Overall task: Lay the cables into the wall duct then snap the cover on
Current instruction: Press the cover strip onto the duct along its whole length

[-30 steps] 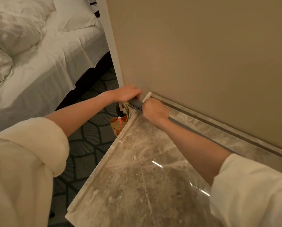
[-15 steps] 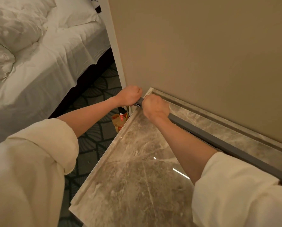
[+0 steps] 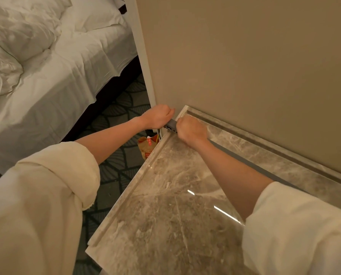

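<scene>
A long dark grey duct (image 3: 243,156) runs along the back of the marble counter (image 3: 165,205), in front of the beige wall (image 3: 245,66). Its left end (image 3: 170,125) sticks out past the counter's corner and shows small openings. My right hand (image 3: 192,130) is closed around the duct just behind that end. My left hand (image 3: 158,116) is a fist at the very tip, by the wall corner; what it grips is hidden. Thin cables (image 3: 158,135) hang down below the end.
A brown paper bag (image 3: 147,145) stands on the patterned carpet (image 3: 116,155) beside the counter's left edge. A bed with white sheets (image 3: 46,76) fills the left side. A white wall trim (image 3: 144,62) rises at the corner.
The view has shifted slightly. Both hands stay at the duct's left end; the right hand has slid a little back, baring the end with its openings again.
</scene>
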